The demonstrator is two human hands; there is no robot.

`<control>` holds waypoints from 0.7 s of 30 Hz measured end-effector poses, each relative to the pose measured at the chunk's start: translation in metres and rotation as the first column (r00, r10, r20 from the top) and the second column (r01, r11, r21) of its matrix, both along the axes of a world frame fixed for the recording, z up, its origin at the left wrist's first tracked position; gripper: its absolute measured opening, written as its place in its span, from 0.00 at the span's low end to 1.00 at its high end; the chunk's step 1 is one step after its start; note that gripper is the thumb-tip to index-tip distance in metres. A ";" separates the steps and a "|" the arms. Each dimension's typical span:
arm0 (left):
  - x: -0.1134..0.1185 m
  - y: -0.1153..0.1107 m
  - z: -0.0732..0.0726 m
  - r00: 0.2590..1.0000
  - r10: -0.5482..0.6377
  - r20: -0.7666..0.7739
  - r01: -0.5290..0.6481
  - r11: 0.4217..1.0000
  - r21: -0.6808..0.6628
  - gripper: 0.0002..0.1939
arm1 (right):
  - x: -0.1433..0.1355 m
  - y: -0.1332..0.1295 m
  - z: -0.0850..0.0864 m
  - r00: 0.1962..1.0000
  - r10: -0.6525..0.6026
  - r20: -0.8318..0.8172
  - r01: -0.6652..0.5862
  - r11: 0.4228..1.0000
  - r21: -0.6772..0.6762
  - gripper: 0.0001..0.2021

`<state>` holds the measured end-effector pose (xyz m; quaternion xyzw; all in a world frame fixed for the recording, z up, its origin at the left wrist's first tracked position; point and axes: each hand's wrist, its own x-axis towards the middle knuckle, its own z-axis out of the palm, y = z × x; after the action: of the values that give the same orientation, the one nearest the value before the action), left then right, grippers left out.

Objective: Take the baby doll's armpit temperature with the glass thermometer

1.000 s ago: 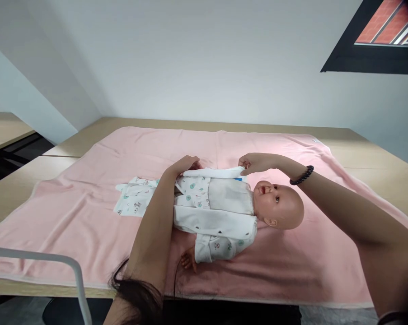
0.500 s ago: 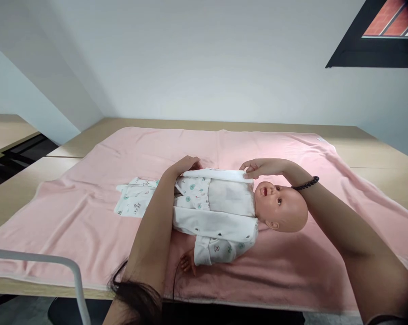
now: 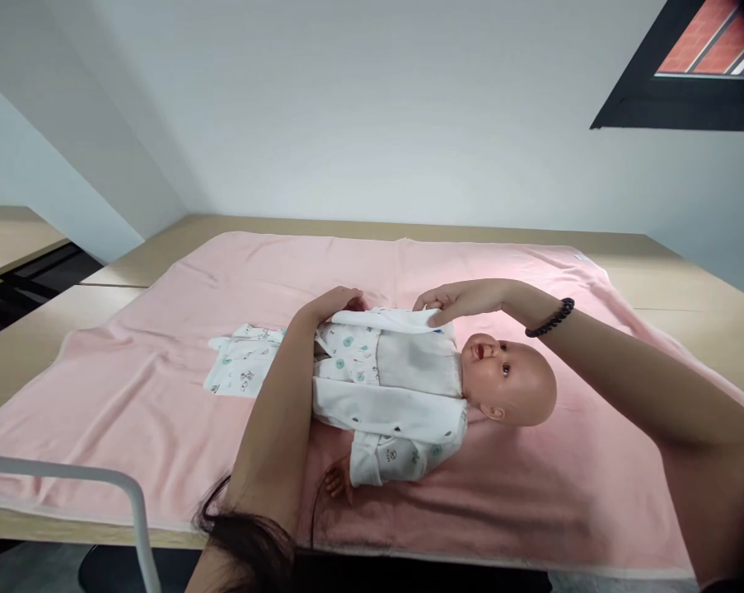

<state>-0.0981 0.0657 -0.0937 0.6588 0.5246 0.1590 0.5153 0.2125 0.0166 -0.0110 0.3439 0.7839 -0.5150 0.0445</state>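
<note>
A baby doll [image 3: 511, 383] lies on its back, head to the right, in an open white baby shirt [image 3: 377, 403] with a small green print. The near front panel is folded toward me, baring the white cloth torso; the near sleeve covers the doll's arm down to its hand [image 3: 339, 479]. My right hand [image 3: 449, 301] pinches the far front panel close to the collar. At the far side, by the shirt's lower end, my left hand [image 3: 340, 301] has curled fingers; what they hold is hidden. Printed baby pants [image 3: 245, 366] extend left, partly behind my left forearm.
A pink blanket [image 3: 161, 354] with some wrinkles covers most of the wooden table [image 3: 668, 280]. A grey metal rail [image 3: 100, 473] curves up at the lower left. Behind the table is a white wall [image 3: 372, 115], with a dark-framed window [image 3: 680, 103] at upper right.
My right hand has moved left along the far panel, drawing its collar end away from the doll's neck and baring more of the upper chest. My left hand stays nearly in place.
</note>
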 end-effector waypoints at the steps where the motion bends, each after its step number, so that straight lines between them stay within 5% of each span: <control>1: 0.000 0.001 -0.001 1.000 -0.002 0.002 0.002 1.000 0.001 0.15 | -0.002 -0.003 0.004 0.997 0.072 0.001 -0.072 0.997 0.013 0.20; 4: -0.001 0.004 -0.003 1.000 -0.014 -0.026 0.014 1.000 0.018 0.17 | -0.008 -0.014 0.010 0.953 0.297 0.055 -0.296 0.955 -0.009 0.26; 6: -0.001 0.007 -0.005 0.999 -0.022 -0.025 0.022 1.000 0.013 0.17 | -0.014 -0.022 0.011 0.936 0.335 0.106 -0.335 0.942 -0.014 0.27; 10: -0.001 0.008 -0.007 1.000 0.000 0.007 0.000 1.000 -0.009 0.16 | -0.035 -0.038 0.008 0.979 0.088 0.183 -0.108 0.988 0.107 0.28; 14: -0.002 0.006 -0.004 1.000 -0.014 -0.023 0.013 0.999 -0.034 0.16 | -0.061 -0.050 0.002 0.978 -0.105 0.182 0.062 0.971 0.231 0.29; 18: -0.004 0.002 0.001 0.999 -0.029 0.013 0.030 0.997 -0.073 0.15 | -0.077 -0.067 -0.007 0.994 0.060 0.094 -0.091 0.927 0.365 0.28; 21: -0.006 0.002 0.003 0.996 -0.058 0.061 0.064 0.993 -0.099 0.15 | -0.082 -0.090 -0.010 0.969 0.211 0.127 -0.246 0.796 0.553 0.34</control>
<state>-0.1041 0.0674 -0.0908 0.6427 0.4965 0.1354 0.5676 0.1306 -0.0736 -0.0209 0.2595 0.9350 -0.2404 0.0254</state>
